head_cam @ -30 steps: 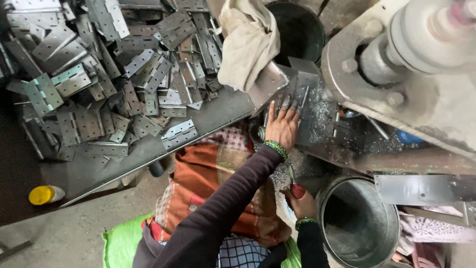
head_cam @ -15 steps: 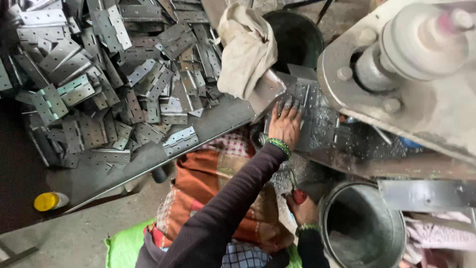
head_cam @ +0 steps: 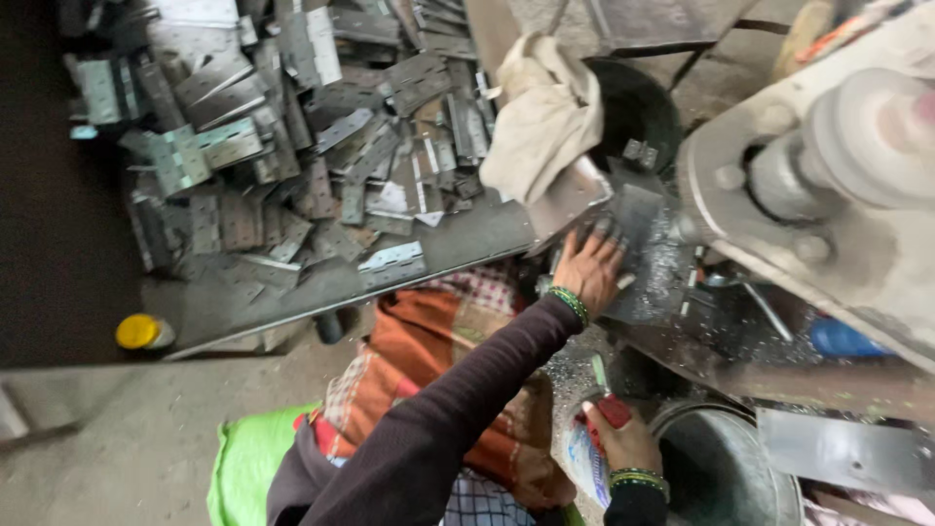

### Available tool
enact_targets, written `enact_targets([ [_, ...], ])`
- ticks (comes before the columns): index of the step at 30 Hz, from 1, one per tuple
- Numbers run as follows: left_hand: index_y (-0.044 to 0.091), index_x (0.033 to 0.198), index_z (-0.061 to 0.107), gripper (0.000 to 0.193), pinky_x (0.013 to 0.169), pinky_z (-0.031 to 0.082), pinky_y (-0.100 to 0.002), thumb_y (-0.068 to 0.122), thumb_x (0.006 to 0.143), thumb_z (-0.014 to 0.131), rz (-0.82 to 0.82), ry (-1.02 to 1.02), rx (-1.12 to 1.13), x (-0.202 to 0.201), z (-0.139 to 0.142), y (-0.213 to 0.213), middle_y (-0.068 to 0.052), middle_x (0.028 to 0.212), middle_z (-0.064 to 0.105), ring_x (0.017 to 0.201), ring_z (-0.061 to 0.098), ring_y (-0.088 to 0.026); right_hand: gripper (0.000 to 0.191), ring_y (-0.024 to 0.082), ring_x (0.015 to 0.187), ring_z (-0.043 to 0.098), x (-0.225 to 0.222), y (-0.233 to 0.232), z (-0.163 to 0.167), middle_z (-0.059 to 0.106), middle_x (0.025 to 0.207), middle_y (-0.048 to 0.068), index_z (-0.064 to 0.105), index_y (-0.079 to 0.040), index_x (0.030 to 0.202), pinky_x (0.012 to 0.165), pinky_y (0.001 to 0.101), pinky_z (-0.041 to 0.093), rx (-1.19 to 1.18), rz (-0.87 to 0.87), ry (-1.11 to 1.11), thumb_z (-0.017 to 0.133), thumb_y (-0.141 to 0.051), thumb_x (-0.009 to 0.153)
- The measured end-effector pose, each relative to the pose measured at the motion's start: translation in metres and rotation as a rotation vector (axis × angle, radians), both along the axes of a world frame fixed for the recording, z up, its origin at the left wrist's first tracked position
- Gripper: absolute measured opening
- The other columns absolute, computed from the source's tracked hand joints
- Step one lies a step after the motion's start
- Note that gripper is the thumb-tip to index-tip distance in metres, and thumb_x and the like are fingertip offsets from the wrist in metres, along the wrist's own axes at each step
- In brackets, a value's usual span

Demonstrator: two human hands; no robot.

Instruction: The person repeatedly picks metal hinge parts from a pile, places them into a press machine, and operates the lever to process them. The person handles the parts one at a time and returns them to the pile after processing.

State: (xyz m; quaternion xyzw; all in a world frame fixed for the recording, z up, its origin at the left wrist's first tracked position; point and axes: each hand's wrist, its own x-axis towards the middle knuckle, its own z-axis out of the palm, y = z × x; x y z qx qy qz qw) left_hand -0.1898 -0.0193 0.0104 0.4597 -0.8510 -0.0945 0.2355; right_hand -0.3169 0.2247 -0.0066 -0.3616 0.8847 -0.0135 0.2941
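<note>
My left hand [head_cam: 587,271] lies flat, fingers spread, on a grey metal plate [head_cam: 638,216] on the machine bed, which is strewn with shiny metal shavings. A green bead bracelet circles that wrist, and the dark sleeve runs back to the lower left. My right hand [head_cam: 625,443] is low, beside a metal bucket [head_cam: 726,477]. It grips a red-handled tool [head_cam: 609,409] whose thin metal end points up. A white and blue packet [head_cam: 584,466] sits against the same hand.
A big heap of grey metal hinges [head_cam: 292,146] covers a sloping tray at the upper left. A cream cloth [head_cam: 545,112] hangs at its right end. The grey press machine [head_cam: 828,185] fills the right side. A yellow cap [head_cam: 138,331] lies on the floor.
My left hand stays on the plate, shifted slightly. My right hand with the red-handled tool has come more into sight by the bucket. The view has tilted a little.
</note>
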Motion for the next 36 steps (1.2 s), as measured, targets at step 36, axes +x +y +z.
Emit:
enact_targets([
  [36, 0.019, 0.14, 0.049, 0.076, 0.089, 0.043, -0.061, 0.03, 0.073, 0.083, 1.064, -0.149, 0.199, 0.224, -0.014, 0.031, -0.012, 0.137, 0.05, 0.122, 0.046, -0.046, 0.081, 0.035, 0.079, 0.075, -0.024, 0.004, -0.054, 0.077, 0.089, 0.023, 0.077, 0.0, 0.11, 0.075, 0.0444, 0.056, -0.087, 0.11, -0.021, 0.075, -0.071, 0.073],
])
